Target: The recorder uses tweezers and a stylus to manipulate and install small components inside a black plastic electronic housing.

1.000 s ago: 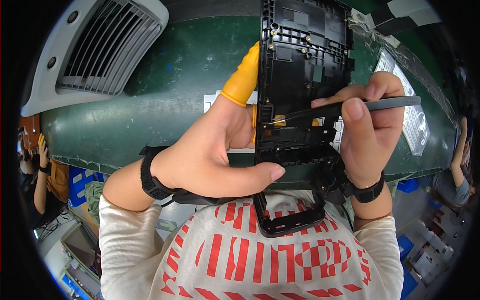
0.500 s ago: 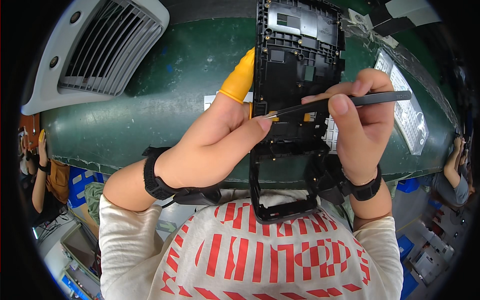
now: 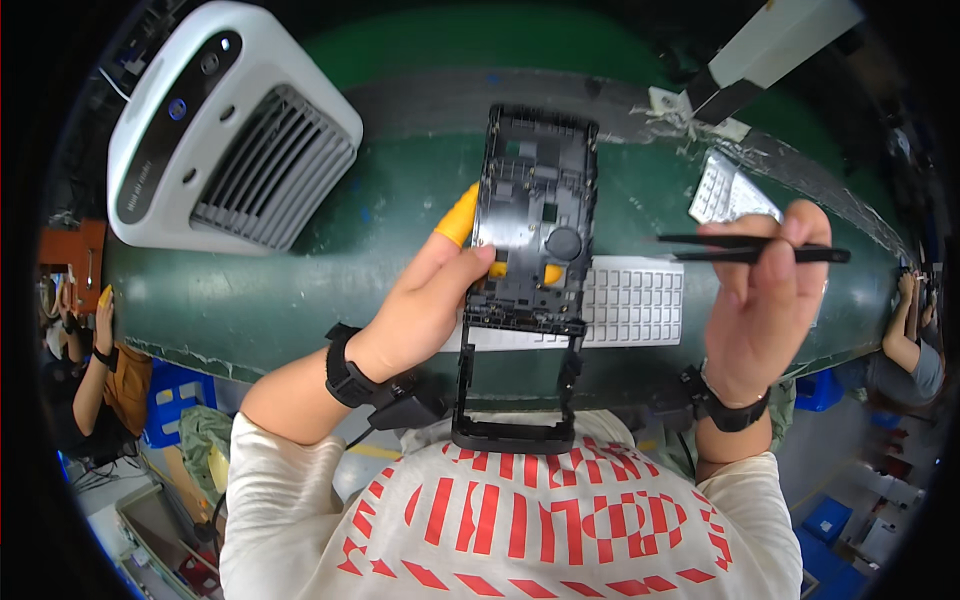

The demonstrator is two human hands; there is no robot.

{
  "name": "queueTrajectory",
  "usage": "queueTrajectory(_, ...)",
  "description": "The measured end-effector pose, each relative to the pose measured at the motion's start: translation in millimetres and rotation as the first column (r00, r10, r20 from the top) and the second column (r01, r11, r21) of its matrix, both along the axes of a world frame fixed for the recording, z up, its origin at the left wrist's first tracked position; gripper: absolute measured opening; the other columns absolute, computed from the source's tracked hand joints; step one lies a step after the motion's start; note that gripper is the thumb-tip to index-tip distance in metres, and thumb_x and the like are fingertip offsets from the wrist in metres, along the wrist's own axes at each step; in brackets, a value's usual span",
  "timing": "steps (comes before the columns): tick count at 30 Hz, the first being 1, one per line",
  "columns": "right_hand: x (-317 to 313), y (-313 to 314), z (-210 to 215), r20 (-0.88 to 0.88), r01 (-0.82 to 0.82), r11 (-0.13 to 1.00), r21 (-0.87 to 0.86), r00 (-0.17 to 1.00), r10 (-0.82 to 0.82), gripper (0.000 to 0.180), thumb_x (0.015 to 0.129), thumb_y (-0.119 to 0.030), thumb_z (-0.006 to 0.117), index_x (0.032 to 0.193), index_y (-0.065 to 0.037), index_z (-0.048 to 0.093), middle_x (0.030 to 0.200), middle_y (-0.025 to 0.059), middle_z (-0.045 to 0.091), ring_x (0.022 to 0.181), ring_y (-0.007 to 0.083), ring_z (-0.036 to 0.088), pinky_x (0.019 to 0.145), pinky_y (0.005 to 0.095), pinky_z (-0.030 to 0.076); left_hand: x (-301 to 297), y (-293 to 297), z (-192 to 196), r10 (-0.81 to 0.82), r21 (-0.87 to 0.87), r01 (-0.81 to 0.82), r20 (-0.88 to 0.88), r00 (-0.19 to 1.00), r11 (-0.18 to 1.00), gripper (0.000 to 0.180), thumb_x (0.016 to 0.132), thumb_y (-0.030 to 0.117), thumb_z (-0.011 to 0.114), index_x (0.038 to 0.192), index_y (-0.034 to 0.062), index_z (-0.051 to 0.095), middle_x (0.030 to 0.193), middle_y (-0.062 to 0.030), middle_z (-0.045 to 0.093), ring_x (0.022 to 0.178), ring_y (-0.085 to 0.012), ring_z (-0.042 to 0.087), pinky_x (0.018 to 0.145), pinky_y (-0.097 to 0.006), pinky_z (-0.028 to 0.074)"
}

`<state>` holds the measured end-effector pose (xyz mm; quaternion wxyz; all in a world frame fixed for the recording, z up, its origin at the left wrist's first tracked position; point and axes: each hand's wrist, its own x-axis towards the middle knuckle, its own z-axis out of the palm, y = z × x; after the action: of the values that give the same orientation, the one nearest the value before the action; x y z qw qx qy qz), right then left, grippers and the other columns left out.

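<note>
My left hand (image 3: pixel 415 305) is closed around the left edge of a long black plastic housing (image 3: pixel 513 220), its thumb on the front face. A yellow finger cot (image 3: pixel 458 215) covers a finger behind that edge, and more yellow shows through openings in the housing. The housing is raised over the table, its open frame end toward my shirt. My right hand (image 3: pixel 762 320) pinches black tweezers (image 3: pixel 738 254) to the right of the housing. Their tips point left, slightly apart and clear of the housing; I see nothing between them.
Behind the housing lies a white tray (image 3: pixel 640 300) with small compartments. Another white tray (image 3: pixel 730 192) is farther right. A white heater-like unit (image 3: pixel 185 115) with a grille stands at the left of the green table (image 3: pixel 270 300). Other people sit at both far sides.
My right hand has drawn the tweezers away from the housing to the right. The housing appears lower and smaller in view, with my left hand still holding it; the view has also shifted.
</note>
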<state>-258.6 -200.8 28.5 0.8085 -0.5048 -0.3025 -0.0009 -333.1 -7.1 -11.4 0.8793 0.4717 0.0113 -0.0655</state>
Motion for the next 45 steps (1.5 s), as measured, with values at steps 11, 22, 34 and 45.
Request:
queueTrajectory(11, 50, -57, -37, -0.122, 0.155, 0.983, -0.098, 0.979, -0.166, 0.017, 0.079, -0.003, 0.048, 0.088, -0.006, 0.035, 0.082, 0.01, 0.053, 0.077, 0.0148, 0.054, 0.069, 0.0217, 0.04, 40, -18, 19, -0.184, 0.379, 0.19, -0.053, 0.982, 0.905, 0.07, 0.072, -0.002, 0.05, 0.127, 0.0039, 0.006, 0.115, -0.0065, 0.035, 0.095, -0.0108, 0.044, 0.07, -0.025, 0.046)
queueTrajectory(22, 43, -64, -39, -0.147, 0.065, 0.996, 0.053, 0.987, -0.057, 0.02, 0.077, -0.001, 0.051, 0.087, -0.005, 0.035, 0.078, 0.0051, 0.051, 0.078, 0.012, 0.053, 0.069, 0.0217, 0.04, 240, 80, 13, 0.498, 0.643, -0.335, -0.083, 0.863, 0.689, 0.02, 0.073, 0.014, 0.051, 0.088, 0.0005, 0.049, 0.079, -0.0078, 0.054, 0.072, -0.0151, 0.055, 0.059, -0.026, 0.046)
queueTrajectory(34, 37, -74, -32, -0.032, 0.092, 0.994, -0.06, 0.995, -0.094, 0.023, 0.076, -0.006, 0.053, 0.087, -0.007, 0.032, 0.078, 0.0136, 0.058, 0.069, 0.0105, 0.05, 0.064, 0.022, 0.038, 255, -4, 18, -0.001, 0.973, -0.169, 0.171, 0.985, -0.159, 0.046, 0.08, 0.037, 0.04, 0.101, -0.0039, 0.048, 0.091, -0.0252, 0.052, 0.091, -0.0338, 0.049, 0.078, -0.034, 0.037)
queueTrajectory(45, 37, -69, -34, -0.058, 0.126, 0.992, -0.028, 0.99, -0.128, 0.024, 0.075, -0.004, 0.054, 0.087, -0.006, 0.034, 0.08, 0.0083, 0.056, 0.071, 0.0063, 0.05, 0.06, 0.0168, 0.036, 268, 44, 12, 0.489, 0.942, -0.191, 0.033, 0.871, 0.277, 0.055, 0.072, 0.05, 0.041, 0.072, -0.0035, 0.054, 0.07, -0.0126, 0.052, 0.068, -0.0251, 0.052, 0.065, -0.036, 0.042)
